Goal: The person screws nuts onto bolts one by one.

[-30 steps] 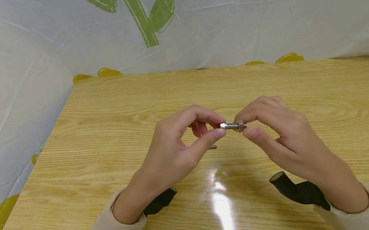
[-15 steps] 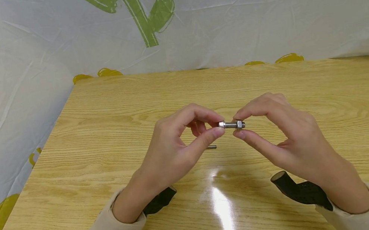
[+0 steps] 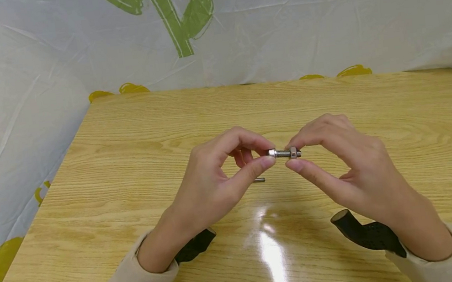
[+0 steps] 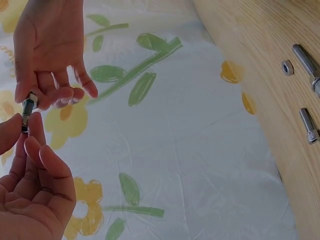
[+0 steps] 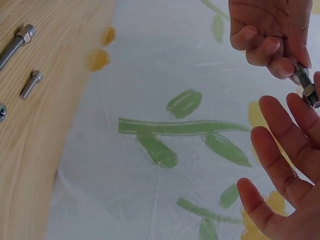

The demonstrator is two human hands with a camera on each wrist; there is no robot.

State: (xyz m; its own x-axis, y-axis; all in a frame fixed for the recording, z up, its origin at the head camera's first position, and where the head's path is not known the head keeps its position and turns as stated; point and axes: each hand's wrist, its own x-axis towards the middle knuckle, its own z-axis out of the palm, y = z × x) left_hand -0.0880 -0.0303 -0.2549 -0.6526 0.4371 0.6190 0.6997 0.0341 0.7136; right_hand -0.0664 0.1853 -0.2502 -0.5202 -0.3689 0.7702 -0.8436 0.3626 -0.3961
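Note:
My left hand [image 3: 229, 173] pinches the head of a silver bolt [image 3: 283, 153] between thumb and index finger, holding it level above the table. Toward the bolt's right end sits a hex nut [image 3: 293, 152], with a short length of thread showing beyond it. Thumb and index finger of my right hand [image 3: 344, 165] are at either side of this nut. In the left wrist view the nut [image 4: 32, 96] lies between the right fingertips. In the right wrist view the right hand's [image 5: 285, 165] other fingers are spread loosely.
On the wooden table [image 3: 166, 119] lie a long bolt [image 4: 303, 57] with a nut near its head, a shorter bolt [image 4: 308, 125] and a loose nut [image 4: 287, 67]. My left hand mostly hides these in the head view. A flowered sheet [image 3: 280, 29] hangs behind.
My right thumb and index finger have come in from near the bolt's tip to the nut. The nut's facets have turned slightly. My left hand has barely moved.

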